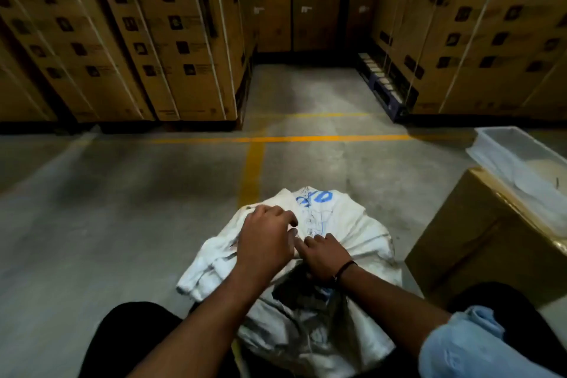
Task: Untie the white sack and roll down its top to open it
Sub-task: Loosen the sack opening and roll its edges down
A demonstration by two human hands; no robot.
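Note:
A white woven sack (352,233) with blue printing stands on the concrete floor between my knees. Its top is gathered and bunched, with a flap of fabric hanging off to the left. My left hand (265,239) lies on the gathered top with its fingers curled into the cloth. Just to the right, my right hand (323,255) grips the bunched neck, a black band on its wrist. The tie itself is hidden under my hands.
A brown cardboard box (466,242) stands close on the right with a clear plastic tub (518,156) on top. Tall stacks of strapped cartons (171,40) line the back left and right. Yellow floor lines (251,169) cross ahead of the sack.

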